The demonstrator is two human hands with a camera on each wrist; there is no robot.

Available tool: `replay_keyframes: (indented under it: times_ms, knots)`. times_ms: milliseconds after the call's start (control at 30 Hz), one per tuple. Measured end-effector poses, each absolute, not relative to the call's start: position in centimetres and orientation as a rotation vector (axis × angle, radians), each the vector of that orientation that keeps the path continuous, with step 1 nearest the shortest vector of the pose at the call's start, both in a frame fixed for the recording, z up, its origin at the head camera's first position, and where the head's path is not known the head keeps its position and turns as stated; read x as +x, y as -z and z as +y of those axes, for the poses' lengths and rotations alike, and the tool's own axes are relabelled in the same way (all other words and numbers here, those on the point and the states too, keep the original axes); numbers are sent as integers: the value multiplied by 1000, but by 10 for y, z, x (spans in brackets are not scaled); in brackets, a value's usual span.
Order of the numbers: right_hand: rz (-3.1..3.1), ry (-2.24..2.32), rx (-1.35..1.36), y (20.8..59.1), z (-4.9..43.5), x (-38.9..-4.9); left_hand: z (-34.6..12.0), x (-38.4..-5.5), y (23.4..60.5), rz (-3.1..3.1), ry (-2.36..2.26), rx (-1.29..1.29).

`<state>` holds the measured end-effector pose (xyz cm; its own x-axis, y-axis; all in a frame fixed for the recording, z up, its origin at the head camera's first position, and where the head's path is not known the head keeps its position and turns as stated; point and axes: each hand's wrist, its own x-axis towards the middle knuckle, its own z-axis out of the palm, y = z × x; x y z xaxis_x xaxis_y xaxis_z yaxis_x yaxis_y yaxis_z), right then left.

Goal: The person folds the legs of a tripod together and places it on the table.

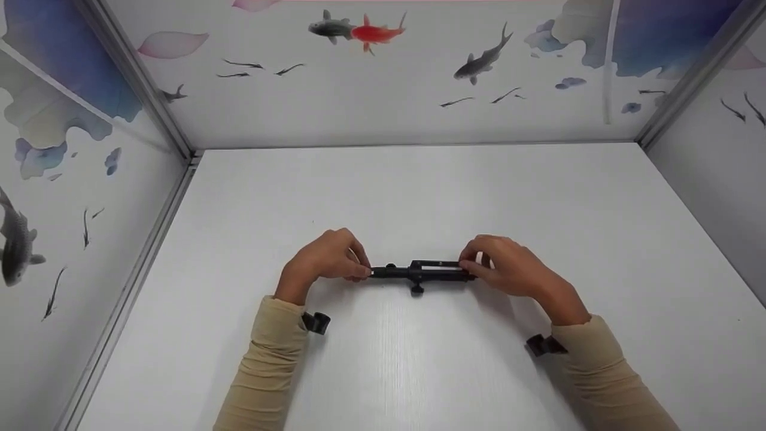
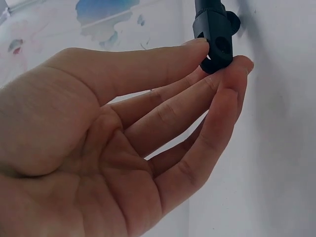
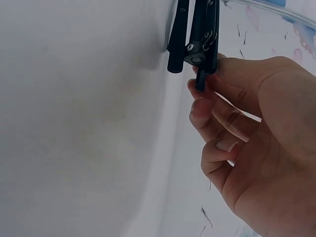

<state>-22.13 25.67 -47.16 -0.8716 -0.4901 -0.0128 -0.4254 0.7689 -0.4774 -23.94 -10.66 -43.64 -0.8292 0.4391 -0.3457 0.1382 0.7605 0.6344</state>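
A small black tripod, its legs folded, lies lengthwise between the two hands, low over or on the white table. One knob sticks out toward the near side at its middle. My left hand pinches the slotted head end between thumb and fingertips; that slotted head shows in the left wrist view. At the other end, my right hand pinches one leg near its tip. In the right wrist view the leg ends point toward the palm, slightly apart. Some fingertips are hidden behind the tripod.
The white tabletop spreads around the hands. White panels with painted fish and petals stand as a back wall and side walls, joined by grey metal frame posts. A small black device sits at each wrist by the tan sleeves.
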Motion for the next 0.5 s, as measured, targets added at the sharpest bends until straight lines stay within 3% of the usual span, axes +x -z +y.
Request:
replay_keyframes:
  times_ms: [500]
  knots:
    - [2848, 726, -768, 476, 257, -222, -106, -239, 437, 2477, -820, 449]
